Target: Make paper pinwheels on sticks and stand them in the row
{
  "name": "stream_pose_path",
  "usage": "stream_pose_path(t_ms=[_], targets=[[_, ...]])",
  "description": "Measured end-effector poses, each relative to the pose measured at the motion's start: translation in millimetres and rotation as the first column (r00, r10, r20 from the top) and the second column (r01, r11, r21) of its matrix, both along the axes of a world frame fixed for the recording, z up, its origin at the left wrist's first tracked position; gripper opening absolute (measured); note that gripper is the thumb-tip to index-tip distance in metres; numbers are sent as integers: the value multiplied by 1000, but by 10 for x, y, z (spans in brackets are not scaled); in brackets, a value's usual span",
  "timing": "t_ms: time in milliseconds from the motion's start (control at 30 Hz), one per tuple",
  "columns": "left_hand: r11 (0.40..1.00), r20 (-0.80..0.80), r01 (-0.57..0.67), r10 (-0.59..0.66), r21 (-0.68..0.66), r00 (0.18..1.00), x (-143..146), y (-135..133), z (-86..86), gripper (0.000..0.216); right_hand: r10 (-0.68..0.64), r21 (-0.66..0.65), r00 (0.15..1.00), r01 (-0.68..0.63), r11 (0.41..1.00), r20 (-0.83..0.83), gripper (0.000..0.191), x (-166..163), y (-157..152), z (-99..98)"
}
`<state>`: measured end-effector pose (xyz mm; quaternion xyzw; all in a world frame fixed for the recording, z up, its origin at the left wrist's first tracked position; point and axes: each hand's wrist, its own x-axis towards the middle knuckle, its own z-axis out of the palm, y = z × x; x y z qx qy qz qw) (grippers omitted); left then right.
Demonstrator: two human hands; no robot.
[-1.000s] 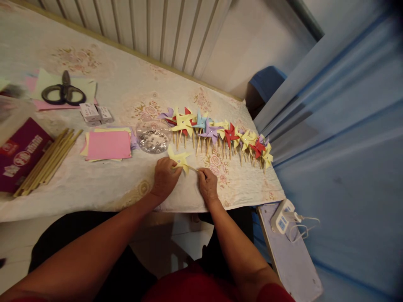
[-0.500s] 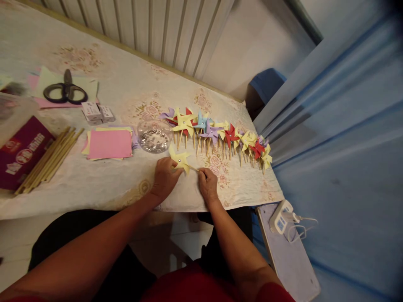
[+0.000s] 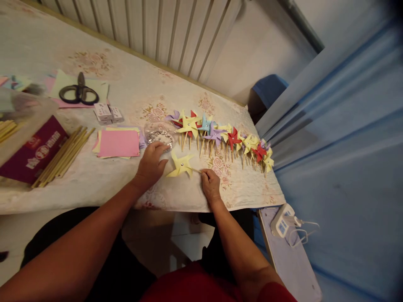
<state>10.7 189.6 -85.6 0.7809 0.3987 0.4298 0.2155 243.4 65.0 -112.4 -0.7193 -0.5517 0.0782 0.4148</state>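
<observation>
My right hand (image 3: 210,184) is closed around the stick of a yellow paper pinwheel (image 3: 181,165), whose four blades point left of the hand with a shiny pin at the centre. My left hand (image 3: 153,162) holds nothing; its fingers are apart and reach over the near edge of a clear round dish (image 3: 160,135) of small metal pins. Whether the fingertips touch the pins, I cannot tell. Behind the held pinwheel stretches a row of finished-looking paper pinwheels on sticks, among them a purple pinwheel (image 3: 214,134) and a red pinwheel (image 3: 233,137).
Left of the dish lies a stack of paper squares (image 3: 119,143), pink on top. Small white boxes (image 3: 107,113) and black-handled scissors (image 3: 79,92) lie behind it. A bundle of sticks (image 3: 64,157) leans by a purple-labelled plastic box (image 3: 34,149). A power strip (image 3: 282,220) sits right.
My left hand has let go of the yellow pinwheel and moved left to the dish of pins. My right hand keeps its grip on the stick. The view has shifted slightly.
</observation>
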Motion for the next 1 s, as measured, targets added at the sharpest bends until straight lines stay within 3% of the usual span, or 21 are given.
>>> stream_pose_path(t_ms=[133, 267, 1000], targets=[[993, -103, 98, -91, 59, 990, -33, -3, 4, 34, 13, -5, 1000, -13, 1000, 14, 22, 0, -1, -2], [988, -155, 152, -148, 19, 977, -31, -22, -25, 31, 14, -6, 1000, -14, 1000, 23, 22, -6, -4, -7], [915, -133, 386, -400, -118, 907, 8, 113, -94, 4, 18, -14, 999, -17, 1000, 30, 23, -9, -17, 8]])
